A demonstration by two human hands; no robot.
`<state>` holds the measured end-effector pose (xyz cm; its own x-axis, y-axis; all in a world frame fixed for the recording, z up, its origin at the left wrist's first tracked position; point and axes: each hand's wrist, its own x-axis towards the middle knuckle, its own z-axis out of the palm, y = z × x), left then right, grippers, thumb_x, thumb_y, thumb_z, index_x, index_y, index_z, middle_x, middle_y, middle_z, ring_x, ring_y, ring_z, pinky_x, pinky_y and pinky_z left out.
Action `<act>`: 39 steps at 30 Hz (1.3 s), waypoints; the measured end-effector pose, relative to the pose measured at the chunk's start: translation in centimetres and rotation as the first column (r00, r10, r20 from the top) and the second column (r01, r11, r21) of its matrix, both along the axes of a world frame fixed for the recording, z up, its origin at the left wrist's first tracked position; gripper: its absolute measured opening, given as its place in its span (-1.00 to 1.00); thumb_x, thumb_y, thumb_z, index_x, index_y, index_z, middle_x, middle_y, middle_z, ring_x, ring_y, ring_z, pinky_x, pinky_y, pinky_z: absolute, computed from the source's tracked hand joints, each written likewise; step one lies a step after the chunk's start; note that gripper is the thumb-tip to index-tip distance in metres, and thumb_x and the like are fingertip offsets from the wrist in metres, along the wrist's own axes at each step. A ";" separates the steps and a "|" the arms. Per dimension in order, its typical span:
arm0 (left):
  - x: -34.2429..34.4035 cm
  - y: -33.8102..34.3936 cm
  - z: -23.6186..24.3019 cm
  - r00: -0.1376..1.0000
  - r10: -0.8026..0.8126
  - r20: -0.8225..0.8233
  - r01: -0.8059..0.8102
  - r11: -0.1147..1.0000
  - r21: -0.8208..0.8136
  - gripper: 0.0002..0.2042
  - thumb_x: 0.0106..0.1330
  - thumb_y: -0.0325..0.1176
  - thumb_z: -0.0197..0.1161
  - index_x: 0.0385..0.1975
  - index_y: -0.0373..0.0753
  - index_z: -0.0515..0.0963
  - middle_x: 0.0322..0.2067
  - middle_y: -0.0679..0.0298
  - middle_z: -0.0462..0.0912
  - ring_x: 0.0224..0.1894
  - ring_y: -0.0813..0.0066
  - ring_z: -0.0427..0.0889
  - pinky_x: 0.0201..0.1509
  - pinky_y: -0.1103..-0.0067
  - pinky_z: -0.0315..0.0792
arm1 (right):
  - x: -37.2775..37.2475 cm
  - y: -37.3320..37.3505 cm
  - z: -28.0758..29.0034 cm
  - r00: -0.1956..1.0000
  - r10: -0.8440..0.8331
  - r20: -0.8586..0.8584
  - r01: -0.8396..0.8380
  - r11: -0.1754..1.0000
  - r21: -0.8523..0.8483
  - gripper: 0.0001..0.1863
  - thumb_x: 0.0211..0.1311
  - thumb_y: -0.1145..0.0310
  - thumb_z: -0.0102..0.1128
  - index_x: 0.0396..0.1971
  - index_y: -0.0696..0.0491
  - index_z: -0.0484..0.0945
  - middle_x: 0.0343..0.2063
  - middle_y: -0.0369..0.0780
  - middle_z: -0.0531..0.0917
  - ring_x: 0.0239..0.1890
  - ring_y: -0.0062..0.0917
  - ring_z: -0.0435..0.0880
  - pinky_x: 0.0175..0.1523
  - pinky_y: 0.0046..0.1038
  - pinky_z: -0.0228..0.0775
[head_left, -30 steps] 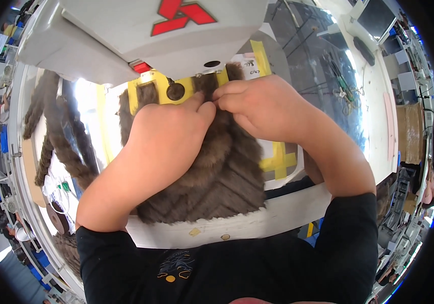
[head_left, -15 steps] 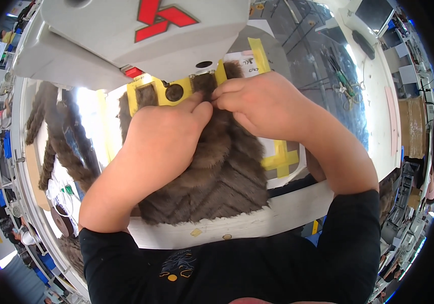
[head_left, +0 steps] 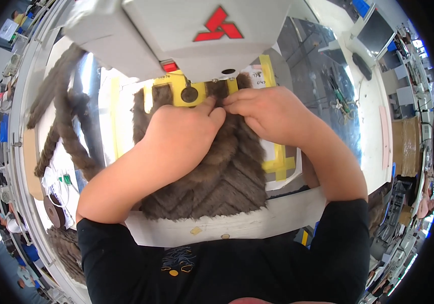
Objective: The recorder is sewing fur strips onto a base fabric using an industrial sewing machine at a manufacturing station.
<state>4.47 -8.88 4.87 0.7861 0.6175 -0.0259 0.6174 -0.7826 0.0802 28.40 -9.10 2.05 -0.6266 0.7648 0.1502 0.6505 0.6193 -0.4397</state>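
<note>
View shifted, fur panel lengthwise toward machine head

The person wears a black T-shirt with short sleeves; the left sleeve and the right sleeve both end near the elbow. Left of the middle, the front carries a small print of thin, wavy grey-blue lines, with a solid yellow-orange dot and yellow outlined curves low down. The forearms, left hand and right hand are bare.
</note>
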 end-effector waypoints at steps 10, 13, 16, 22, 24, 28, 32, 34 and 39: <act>0.6 -0.8 -2.6 0.984 -0.048 0.174 0.035 0.996 0.077 -0.80 0.28 -0.30 0.31 -0.20 -0.27 0.60 -0.17 0.19 0.74 -0.39 0.20 0.73 -0.34 0.35 0.54 | 2.0 -2.1 0.6 0.979 -0.183 0.093 0.185 0.983 -0.009 -0.66 0.23 0.50 0.05 -0.07 0.05 0.72 0.07 -0.27 0.72 0.04 -0.27 0.70 0.09 -0.26 0.59; 0.9 -1.5 -1.8 0.960 -0.099 0.263 0.111 0.993 -0.029 -0.75 0.32 -0.13 0.34 -0.36 -0.20 0.61 -0.41 0.27 0.66 -0.37 0.24 0.67 -0.19 0.33 0.46 | 3.5 -3.5 0.7 0.951 -0.306 0.036 0.308 0.949 -0.064 -0.63 0.24 0.52 0.03 -0.02 0.06 0.71 0.09 -0.24 0.72 0.07 -0.23 0.69 0.12 -0.26 0.58; 0.9 -2.0 -1.6 0.917 -0.245 0.313 0.289 0.952 -0.099 -0.67 0.31 -0.01 0.36 -0.48 -0.16 0.58 -0.51 0.29 0.56 -0.27 0.29 0.61 -0.02 0.32 0.35 | 4.8 -5.0 -0.1 0.908 -0.419 -0.022 0.420 0.907 0.033 -0.62 0.26 0.53 0.09 0.04 0.05 0.69 -0.02 -0.22 0.75 -0.04 -0.28 0.74 0.07 -0.36 0.59; 1.4 -3.0 -4.3 0.824 -0.371 0.428 0.387 0.920 0.053 -0.78 0.17 -0.24 0.43 -0.37 -0.18 0.54 -0.37 0.27 0.54 -0.19 0.26 0.56 0.31 0.31 0.30 | 5.8 -8.2 0.0 0.328 -0.881 -0.340 0.576 0.472 -0.667 -0.50 0.29 0.52 0.25 0.25 0.13 0.52 -0.10 -0.20 0.73 -0.31 -0.58 0.63 -0.07 -0.55 0.50; 1.4 -2.9 -4.4 0.780 -0.436 0.448 0.454 0.888 0.072 -0.85 0.14 -0.32 0.37 -0.40 -0.15 0.51 -0.42 0.29 0.51 -0.19 0.29 0.56 0.18 0.34 0.35 | 5.6 -8.8 0.4 0.221 -0.893 -0.392 0.498 0.449 -0.742 -0.45 0.31 0.50 0.27 0.30 0.16 0.45 -0.10 -0.19 0.71 -0.32 -0.59 0.63 -0.09 -0.55 0.49; 1.3 -4.7 -3.3 0.663 -0.509 0.549 0.613 0.790 -0.006 -0.95 0.20 -0.34 0.17 -0.43 -0.13 0.49 -0.44 0.33 0.52 -0.26 0.33 0.56 0.00 0.39 0.36 | 8.2 -10.4 -0.3 0.114 -0.924 -0.364 0.082 0.374 -0.924 -0.48 0.32 0.48 0.31 0.27 0.22 0.47 -0.12 -0.18 0.72 -0.27 -0.58 0.66 -0.12 -0.54 0.53; 1.5 -6.4 -3.4 0.552 -0.625 0.552 0.776 0.628 -0.064 -0.85 0.30 -0.21 0.19 -0.43 -0.12 0.51 -0.45 0.36 0.49 -0.27 0.32 0.56 -0.10 0.42 0.36 | 4.1 -11.5 1.1 0.143 -0.933 -0.330 0.095 0.344 -0.934 -0.56 0.32 0.53 0.31 0.18 0.29 0.53 -0.16 -0.23 0.74 -0.21 -0.59 0.70 -0.10 -0.52 0.57; 1.4 -5.8 -2.8 0.534 -0.585 0.611 0.801 0.580 -0.144 -0.74 0.28 -0.10 0.38 -0.39 -0.15 0.54 -0.39 0.32 0.51 -0.22 0.29 0.56 -0.02 0.35 0.38 | 4.4 -12.4 0.9 0.179 -0.916 -0.358 0.107 0.380 -0.919 -0.62 0.29 0.58 0.33 0.11 0.26 0.58 -0.20 -0.26 0.74 -0.15 -0.63 0.69 -0.04 -0.54 0.55; 0.5 -2.8 -2.2 0.527 -0.181 0.831 0.260 0.964 0.045 -0.53 0.20 0.03 0.52 -0.19 -0.28 0.63 -0.22 0.15 0.61 -0.15 0.13 0.58 -0.01 0.37 0.45 | 5.6 -15.1 0.9 0.323 -0.752 -0.575 0.356 0.659 -0.663 -0.72 0.28 0.60 0.37 -0.02 0.25 0.62 -0.22 -0.31 0.71 -0.16 -0.69 0.62 -0.01 -0.59 0.45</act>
<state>4.98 -11.69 2.63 0.5957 0.4483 0.6665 0.0563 -0.8510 0.5221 34.03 -24.21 2.97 0.2013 0.9767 -0.0746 0.0449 -0.0853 -0.9953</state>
